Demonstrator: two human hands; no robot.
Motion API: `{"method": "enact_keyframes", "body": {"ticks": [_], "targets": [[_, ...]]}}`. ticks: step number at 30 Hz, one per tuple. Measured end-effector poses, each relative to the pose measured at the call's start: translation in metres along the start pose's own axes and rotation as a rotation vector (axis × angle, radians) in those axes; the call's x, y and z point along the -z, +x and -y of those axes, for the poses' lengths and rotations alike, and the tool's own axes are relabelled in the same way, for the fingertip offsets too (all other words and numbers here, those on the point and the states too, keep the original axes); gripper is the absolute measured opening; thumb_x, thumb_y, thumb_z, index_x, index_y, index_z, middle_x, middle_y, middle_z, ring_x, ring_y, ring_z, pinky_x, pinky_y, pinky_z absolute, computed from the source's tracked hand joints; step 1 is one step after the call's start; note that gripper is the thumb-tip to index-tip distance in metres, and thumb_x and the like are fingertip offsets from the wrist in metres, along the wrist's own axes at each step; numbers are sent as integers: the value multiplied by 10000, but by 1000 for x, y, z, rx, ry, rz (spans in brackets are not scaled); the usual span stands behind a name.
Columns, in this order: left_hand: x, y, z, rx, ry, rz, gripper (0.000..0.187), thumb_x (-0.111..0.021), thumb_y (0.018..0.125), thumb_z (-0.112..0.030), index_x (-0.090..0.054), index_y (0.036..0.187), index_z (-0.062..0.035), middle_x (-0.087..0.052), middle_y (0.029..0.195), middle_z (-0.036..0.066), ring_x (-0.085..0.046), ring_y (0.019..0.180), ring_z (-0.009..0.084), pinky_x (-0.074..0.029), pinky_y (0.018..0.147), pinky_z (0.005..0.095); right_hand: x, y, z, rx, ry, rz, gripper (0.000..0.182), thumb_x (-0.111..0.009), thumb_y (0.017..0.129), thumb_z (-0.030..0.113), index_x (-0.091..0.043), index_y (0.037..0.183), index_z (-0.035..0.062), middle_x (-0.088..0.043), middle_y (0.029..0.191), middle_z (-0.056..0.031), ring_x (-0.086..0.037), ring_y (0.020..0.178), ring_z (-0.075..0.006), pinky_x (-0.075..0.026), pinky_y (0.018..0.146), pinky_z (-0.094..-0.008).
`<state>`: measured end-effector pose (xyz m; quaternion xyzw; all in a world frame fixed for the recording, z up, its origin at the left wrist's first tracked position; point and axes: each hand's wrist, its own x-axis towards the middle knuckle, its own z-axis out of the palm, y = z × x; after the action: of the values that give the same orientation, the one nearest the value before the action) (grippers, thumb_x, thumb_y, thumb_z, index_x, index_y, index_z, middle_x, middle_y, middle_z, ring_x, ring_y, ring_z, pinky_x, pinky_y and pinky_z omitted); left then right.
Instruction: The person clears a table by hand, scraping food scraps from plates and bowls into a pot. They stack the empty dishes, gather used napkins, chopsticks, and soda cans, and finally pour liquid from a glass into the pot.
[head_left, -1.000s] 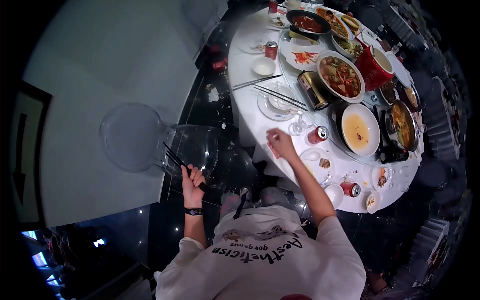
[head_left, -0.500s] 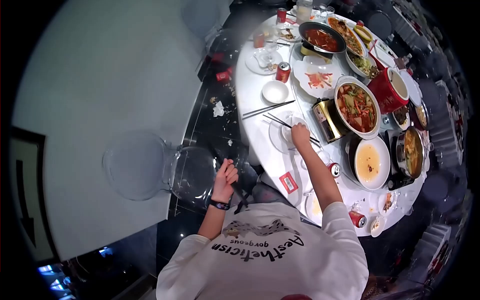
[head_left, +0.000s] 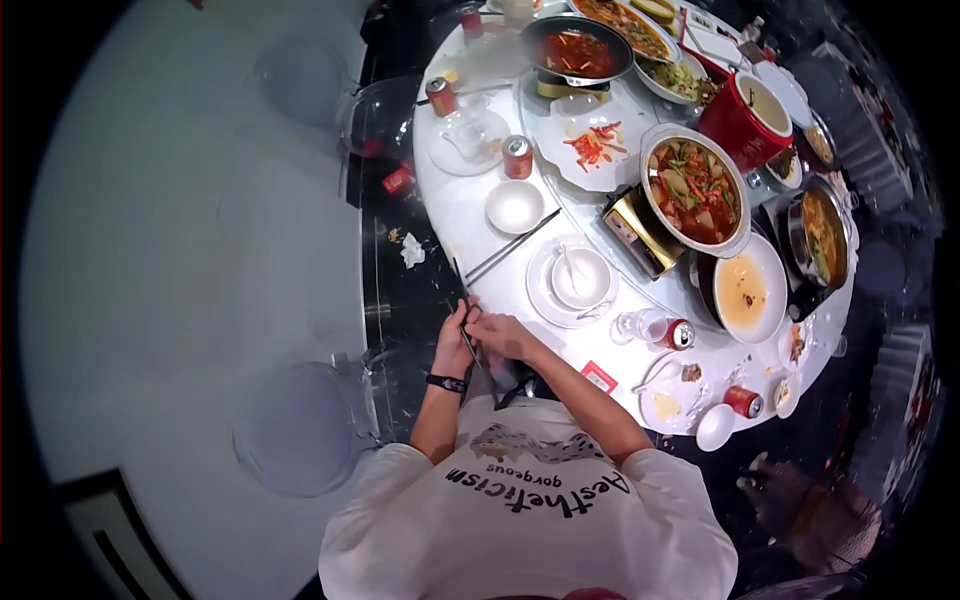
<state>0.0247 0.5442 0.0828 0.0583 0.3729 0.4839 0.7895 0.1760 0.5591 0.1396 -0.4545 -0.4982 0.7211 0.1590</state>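
Both hands meet just off the near edge of the round table. My left hand (head_left: 453, 343), with a dark band at the wrist, is closed around dark chopsticks (head_left: 466, 338). My right hand (head_left: 502, 336) touches it, its fingers closed at the same chopsticks; how many sticks each hand holds is hidden. Beyond them on the table, a small white bowl (head_left: 583, 290) with a white spoon (head_left: 572, 262) stands on a plate (head_left: 540, 300). Another pair of chopsticks (head_left: 513, 247) lies on the cloth, below an upright white bowl (head_left: 516, 208).
The white table (head_left: 575, 345) carries a pot of stew (head_left: 695, 190) over a gold burner (head_left: 642, 235), a red bucket (head_left: 745, 120), soda cans (head_left: 517, 158), a red packet (head_left: 599, 377) and several dishes. Clear plastic chairs (head_left: 300, 430) stand left. Crumpled tissue (head_left: 412, 250) lies on the dark floor.
My right hand has drawn back from the bowl and plate to my left hand, and the chopsticks that lay across them are gone from there. The view has shifted.
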Motion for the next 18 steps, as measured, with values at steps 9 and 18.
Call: {"method": "enact_keyframes", "body": {"ticks": [9, 18], "targets": [[63, 29, -97, -152, -306, -70, 295, -429, 973, -345, -500, 865, -80, -290, 564, -49, -248, 448, 38, -228, 386, 174, 53, 144, -13, -301, -428, -548, 488, -523, 862, 382, -620, 692, -65, -636, 585, -147, -652, 550, -256, -542, 606, -358], [52, 87, -116, -14, -114, -135, 217, -474, 968, -252, -510, 861, -67, -309, 557, -50, -264, 425, 50, -238, 378, 198, 36, 187, -55, -511, -433, -925, 400, -600, 735, 378, -671, 733, -16, -647, 611, -143, -669, 621, -291, -535, 678, -381]]}}
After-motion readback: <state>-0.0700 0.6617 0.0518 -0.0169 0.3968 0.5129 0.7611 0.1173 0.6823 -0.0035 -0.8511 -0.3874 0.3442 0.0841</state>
